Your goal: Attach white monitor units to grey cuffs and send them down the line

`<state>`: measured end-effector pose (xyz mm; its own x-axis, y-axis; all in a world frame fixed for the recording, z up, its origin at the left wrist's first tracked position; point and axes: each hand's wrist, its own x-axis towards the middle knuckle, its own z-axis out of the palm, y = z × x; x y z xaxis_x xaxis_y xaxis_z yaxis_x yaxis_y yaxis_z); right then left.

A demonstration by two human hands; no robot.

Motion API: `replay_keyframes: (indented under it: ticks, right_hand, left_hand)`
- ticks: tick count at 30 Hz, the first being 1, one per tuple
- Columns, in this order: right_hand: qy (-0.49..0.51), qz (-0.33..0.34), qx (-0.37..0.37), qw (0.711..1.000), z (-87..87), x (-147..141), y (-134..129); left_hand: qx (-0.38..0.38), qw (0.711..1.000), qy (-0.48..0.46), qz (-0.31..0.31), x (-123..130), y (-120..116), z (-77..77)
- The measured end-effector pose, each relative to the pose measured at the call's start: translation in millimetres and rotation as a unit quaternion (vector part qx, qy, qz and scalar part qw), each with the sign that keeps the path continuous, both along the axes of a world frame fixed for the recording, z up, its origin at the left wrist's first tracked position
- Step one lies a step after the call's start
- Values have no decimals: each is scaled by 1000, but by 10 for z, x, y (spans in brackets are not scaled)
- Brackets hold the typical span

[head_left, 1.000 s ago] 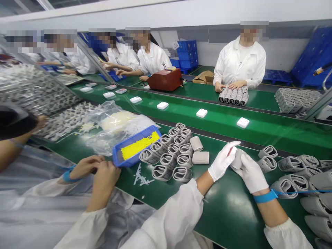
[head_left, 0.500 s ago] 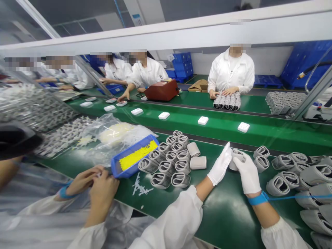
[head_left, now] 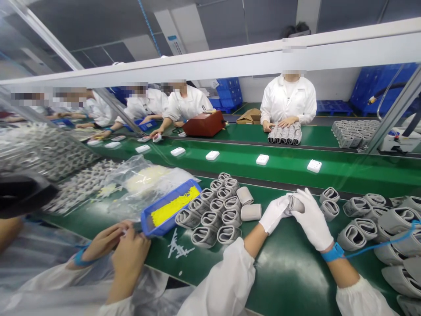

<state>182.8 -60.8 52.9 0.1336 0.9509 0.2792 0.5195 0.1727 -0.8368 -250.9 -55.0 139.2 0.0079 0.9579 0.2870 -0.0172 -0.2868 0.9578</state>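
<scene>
Between my two gloved hands is a rolled grey cuff (head_left: 296, 204), held just above the green bench. My left hand (head_left: 275, 214) pinches its left end. The fingers of my right hand (head_left: 312, 221) wrap round its right side and top; a blue band circles that wrist. Left of my hands stands a cluster of rolled cuffs (head_left: 217, 206), most on end with their coils showing. Two cuffs (head_left: 251, 212) lie on their sides at its edge. More rolled cuffs (head_left: 358, 230) stand to the right of my right hand.
A blue tray (head_left: 146, 228) of yellow pieces sits beside a co-worker's bare hands (head_left: 128, 250) at left. White strips (head_left: 177, 245) lie near it. Beyond the bench, a green conveyor (head_left: 286, 166) carries white devices (head_left: 262, 159). A co-worker opposite handles rolled cuffs (head_left: 284, 133).
My left hand has gone from flat and outstretched beside the cuff to gripping it. The cuff has turned in my right hand, whose fingers have shifted upward. White devices on the conveyor have moved slightly right.
</scene>
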Motion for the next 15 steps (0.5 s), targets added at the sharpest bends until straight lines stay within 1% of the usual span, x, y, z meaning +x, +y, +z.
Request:
replay_keyframes:
  ticks: [1,2,3,5,7,10,12,13,14,15]
  right_hand:
    - [-9,8,-2,1000,7,24,5]
    - [-18,17,-4,1000,13,43,9]
    - [-28,29,-6,999,19,56,12]
    - [-49,52,-10,997,28,61,11]
    - [-66,70,-15,995,39,37,6]
    - [-80,77,-19,994,74,-18,-8]
    - [-76,86,-22,993,108,-38,-24]
    - [-62,91,-21,994,125,-37,-33]
    - [-37,94,-17,995,138,-27,-42]
    - [2,87,-8,996,147,-10,-50]
  left_hand:
    - [11,1000,11,13,-151,11,-35]
    - [15,1000,20,16,-225,19,-68]
    - [12,1000,27,8,-237,24,-91]
    - [8,998,49,-24,-156,27,-80]
    - [10,995,77,-60,-65,38,20]
    - [24,989,110,-94,-75,101,263]
    - [42,987,124,-94,-161,152,367]
    - [61,986,129,-84,-210,169,369]
    - [94,985,133,-61,-259,177,328]
    - [139,980,141,-25,-308,176,247]
